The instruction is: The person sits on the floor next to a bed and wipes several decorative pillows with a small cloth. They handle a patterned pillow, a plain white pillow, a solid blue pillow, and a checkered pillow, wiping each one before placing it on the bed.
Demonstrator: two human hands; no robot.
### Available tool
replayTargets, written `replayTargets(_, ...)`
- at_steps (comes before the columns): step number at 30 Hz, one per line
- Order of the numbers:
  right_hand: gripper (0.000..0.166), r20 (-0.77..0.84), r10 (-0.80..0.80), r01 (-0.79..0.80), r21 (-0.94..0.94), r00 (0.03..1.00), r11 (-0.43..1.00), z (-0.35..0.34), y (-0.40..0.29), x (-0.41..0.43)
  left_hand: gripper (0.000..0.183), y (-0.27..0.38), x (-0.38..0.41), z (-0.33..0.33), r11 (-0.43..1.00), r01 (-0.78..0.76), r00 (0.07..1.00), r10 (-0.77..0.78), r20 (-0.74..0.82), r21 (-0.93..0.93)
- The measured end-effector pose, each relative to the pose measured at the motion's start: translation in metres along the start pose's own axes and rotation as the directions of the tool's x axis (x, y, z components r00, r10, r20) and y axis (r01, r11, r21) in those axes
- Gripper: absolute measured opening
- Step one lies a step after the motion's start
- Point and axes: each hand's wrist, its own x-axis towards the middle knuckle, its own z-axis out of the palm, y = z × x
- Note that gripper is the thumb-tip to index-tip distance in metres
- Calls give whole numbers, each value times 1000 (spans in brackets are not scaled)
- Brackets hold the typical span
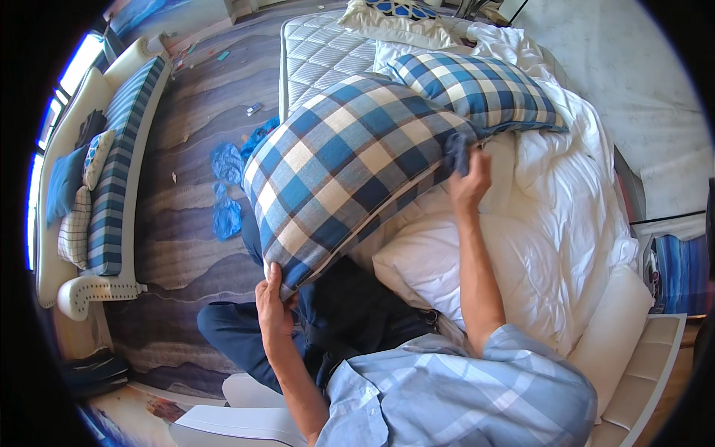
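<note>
A large plaid pillow [352, 162] in blue, cream and grey lies slanted across my lap, its edge seam facing me. My left hand [273, 304] pinches its near-left corner, thumb on top. At the opposite end, my right hand [471, 180] grips bunched dark blue fabric [458, 153]; blur hides whether this is the pillow's corner or a separate cloth. A second plaid pillow [475, 89] rests just beyond, partly behind the first. Beside my right forearm lies a plain white pillow [419, 257].
I sit on a bed with a bare quilted mattress [329, 56] and a rumpled white duvet [570, 195]. A patterned cushion [391, 25] lies at the far end. Blue plastic bags [227, 212] and a small device [253, 109] are on the floor. A striped sofa [120, 145] stands left.
</note>
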Motion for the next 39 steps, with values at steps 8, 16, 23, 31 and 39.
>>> replayTargets(8, 26, 129, -26, -39, 473, 991, 880, -27, -84, -48, 43, 3, 12, -6, 983, -14, 989, -13, -147, -183)
replayTargets(16, 39, 340, -420, 250, 443, 841, 861, 7, -120, -55, 43, 18, 21, -17, 993, -14, 989, -5, -151, -121)
replayTargets(23, 22, 83, 7, -2, -57, 997, 998, -3, 16, 46, 41, 19, 41, -26, 997, -18, 996, 10, -91, -81)
replayTargets(31, 21, 389, 243, -296, 81, 889, 952, -30, 32, 47, 39, 18, 56, -29, 943, -158, 966, 87, -242, -293)
replayTargets(39, 20, 572, 454, -724, 451, 683, 521, -94, -55, -26, 43, -57, -27, 55, 981, -99, 986, 74, -150, -165)
